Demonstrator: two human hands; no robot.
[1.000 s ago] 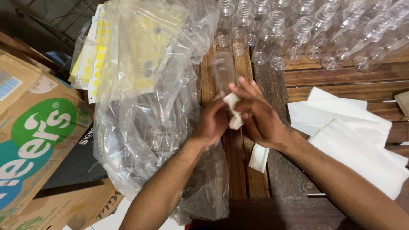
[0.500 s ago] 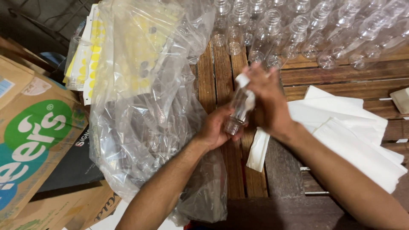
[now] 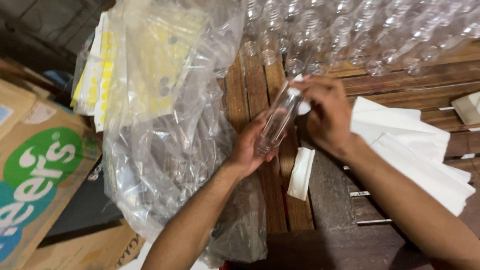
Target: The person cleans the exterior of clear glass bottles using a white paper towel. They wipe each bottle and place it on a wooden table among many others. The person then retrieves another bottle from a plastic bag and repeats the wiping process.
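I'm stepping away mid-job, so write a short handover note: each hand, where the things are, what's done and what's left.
Left hand: grips the lower end of a clear plastic bottle, held tilted above the wooden table.
Right hand: at the bottle's top end, pinching a small white piece against it.
Nearby: rows of clear bottles lie along the table's far edge; white sheets are stacked to the right; a folded white strip lies below the hands; a big clear plastic bag sits to the left.
Done: one bottle picked up.
Left: the white piece is not yet settled on it.

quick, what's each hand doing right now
Left hand: closed around the clear plastic bottle.
Right hand: fingers pinching a white piece at the bottle's top.
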